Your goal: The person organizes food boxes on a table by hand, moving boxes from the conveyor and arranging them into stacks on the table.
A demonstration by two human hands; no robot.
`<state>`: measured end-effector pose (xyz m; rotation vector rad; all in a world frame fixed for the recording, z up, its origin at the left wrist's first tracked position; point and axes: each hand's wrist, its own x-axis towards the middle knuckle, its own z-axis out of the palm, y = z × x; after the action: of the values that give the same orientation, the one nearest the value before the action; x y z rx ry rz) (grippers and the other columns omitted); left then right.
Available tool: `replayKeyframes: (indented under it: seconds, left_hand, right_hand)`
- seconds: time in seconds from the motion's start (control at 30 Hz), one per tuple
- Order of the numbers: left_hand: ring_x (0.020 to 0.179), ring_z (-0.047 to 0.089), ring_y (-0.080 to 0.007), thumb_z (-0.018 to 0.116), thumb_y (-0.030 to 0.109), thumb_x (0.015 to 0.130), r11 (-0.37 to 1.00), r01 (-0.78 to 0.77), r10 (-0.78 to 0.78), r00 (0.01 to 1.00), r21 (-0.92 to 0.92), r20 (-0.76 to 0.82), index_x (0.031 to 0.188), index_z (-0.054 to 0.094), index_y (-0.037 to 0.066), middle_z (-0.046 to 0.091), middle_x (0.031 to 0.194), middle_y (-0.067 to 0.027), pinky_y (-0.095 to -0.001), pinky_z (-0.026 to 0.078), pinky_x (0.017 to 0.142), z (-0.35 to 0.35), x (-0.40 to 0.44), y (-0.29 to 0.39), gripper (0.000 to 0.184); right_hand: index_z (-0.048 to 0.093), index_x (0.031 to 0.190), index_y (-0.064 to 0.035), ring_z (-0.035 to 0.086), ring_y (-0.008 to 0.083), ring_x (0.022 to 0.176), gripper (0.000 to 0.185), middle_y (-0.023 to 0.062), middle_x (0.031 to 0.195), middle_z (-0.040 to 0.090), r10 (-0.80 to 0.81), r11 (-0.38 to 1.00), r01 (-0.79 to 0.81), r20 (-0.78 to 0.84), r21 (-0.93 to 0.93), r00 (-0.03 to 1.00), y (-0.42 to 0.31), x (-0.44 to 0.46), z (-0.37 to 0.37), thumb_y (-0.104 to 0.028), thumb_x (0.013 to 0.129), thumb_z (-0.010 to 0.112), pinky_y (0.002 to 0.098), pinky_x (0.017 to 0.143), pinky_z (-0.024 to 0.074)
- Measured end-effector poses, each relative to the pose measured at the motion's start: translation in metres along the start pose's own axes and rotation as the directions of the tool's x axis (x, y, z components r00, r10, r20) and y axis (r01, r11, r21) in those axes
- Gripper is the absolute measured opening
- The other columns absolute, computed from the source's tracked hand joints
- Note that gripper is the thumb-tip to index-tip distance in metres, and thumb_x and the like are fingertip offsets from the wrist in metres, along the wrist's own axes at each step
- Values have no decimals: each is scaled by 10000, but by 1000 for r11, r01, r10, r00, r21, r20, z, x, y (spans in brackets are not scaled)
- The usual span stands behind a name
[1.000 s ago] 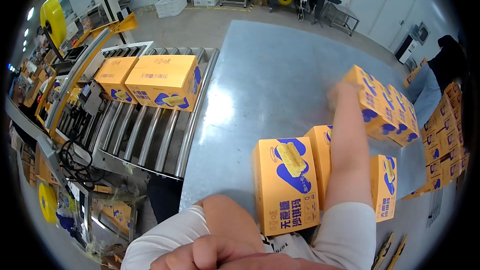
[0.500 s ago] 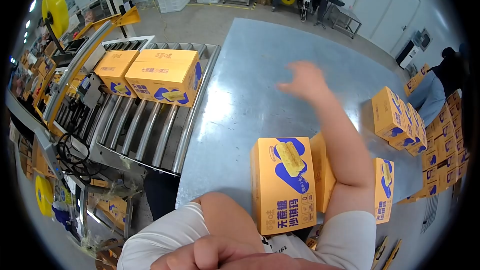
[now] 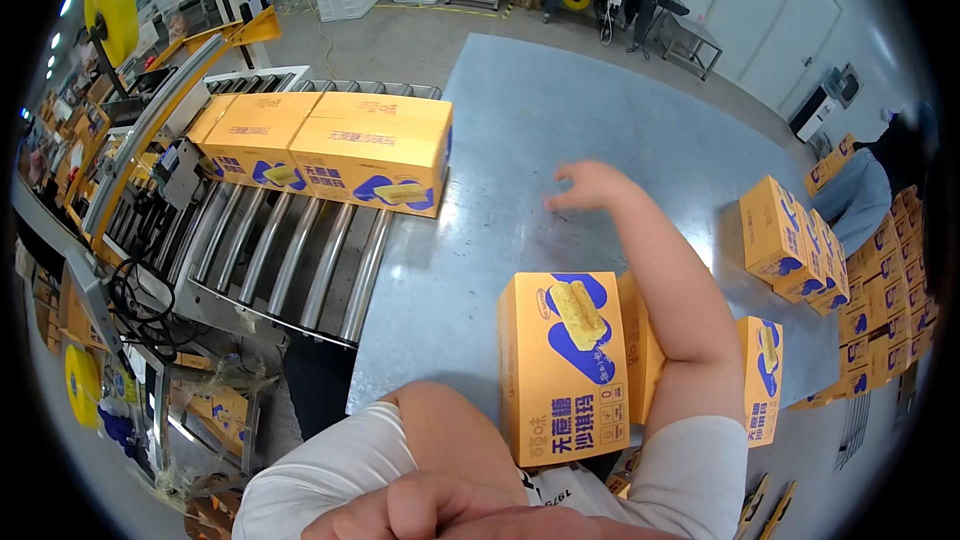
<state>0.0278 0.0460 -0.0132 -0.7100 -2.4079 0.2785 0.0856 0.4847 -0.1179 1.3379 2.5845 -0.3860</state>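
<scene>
Boxes [image 3: 372,150] are sitting end to end on rollers [image 3: 366,275], likely for straight rolling. Left hand [image 3: 400,508] is curling low; can't tell if holding anything. Right hand [image 3: 588,187] is hovering open, empty, over table [image 3: 540,90]. Upright box [image 3: 565,370] is standing nearest, likely for reach; grouped boxes [image 3: 790,245] are sitting farther right.

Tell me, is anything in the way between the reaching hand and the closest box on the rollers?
No, nothing I can see stands in the way. Between the right hand and the nearest box on the rollers, only bare table shows.
</scene>
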Motion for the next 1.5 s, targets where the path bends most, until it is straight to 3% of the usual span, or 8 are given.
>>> replayKeyframes:
  seconds: [0.03,0.13,0.33,0.4,0.83,0.97,1.17,1.5]
  left_hand:
    - [597,330,-163,376,295,953,994,-16,14,1000,112,26,746,279,170,263,666,19,-325,305,601,1,-2,0,262]
    - [613,340,-163,384,309,949,972,26,-28,1000,-232,-8,748,278,172,277,674,21,-327,306,603,-8,6,-3,265]
    - [649,421,-132,501,441,902,941,-100,125,991,-323,57,742,338,201,355,696,57,-321,348,617,-26,14,-19,331]
    - [662,447,-119,537,460,883,977,-212,215,944,-37,249,745,369,212,391,707,72,-321,361,622,-54,31,-20,329]
    - [674,483,-129,555,475,860,979,-182,191,978,-93,90,715,405,222,450,727,76,-338,380,610,-35,22,-22,328]
    - [676,485,-140,545,481,861,957,-254,196,923,139,332,714,406,217,457,729,71,-344,380,602,-55,32,-11,332]
    - [684,483,-134,538,447,875,938,-242,131,910,248,394,724,408,213,450,733,71,-332,379,618,-72,53,-16,307]
    - [697,479,-124,526,392,898,879,-252,26,873,406,487,739,413,207,438,740,72,-313,378,644,-71,51,-19,269]
  right_hand:
    - [624,1415,-124,571,323,1337,845,151,1444,612,-5,1000,5,21,1,1000,-1,0,0,-616,749,791,436,1096,469]
    - [623,1407,-106,565,353,1338,830,183,1441,606,-31,999,31,36,13,999,-7,-3,-2,-600,762,791,443,1104,461]
    - [591,1441,-106,544,360,1365,855,203,1462,584,-37,999,36,95,12,995,-6,-1,0,-598,770,791,446,1126,441]
    - [581,1452,-107,537,361,1373,870,209,1466,579,-50,999,48,114,15,992,-3,2,2,-603,769,792,446,1129,438]
    - [536,1491,-76,543,350,1373,962,201,1492,560,-63,997,50,207,64,976,-9,1,1,-615,744,817,422,1125,446]
    - [523,1496,-65,532,357,1384,991,211,1507,542,-69,996,56,222,64,973,-9,1,0,-632,738,817,422,1132,441]
    - [544,1470,-83,609,345,1282,867,178,1397,633,-102,986,117,-128,122,987,-7,6,2,-479,756,836,430,1056,501]
    - [685,1292,-90,667,365,1166,580,185,1279,702,-138,988,145,-115,47,984,0,7,-1,-383,803,793,433,970,539]
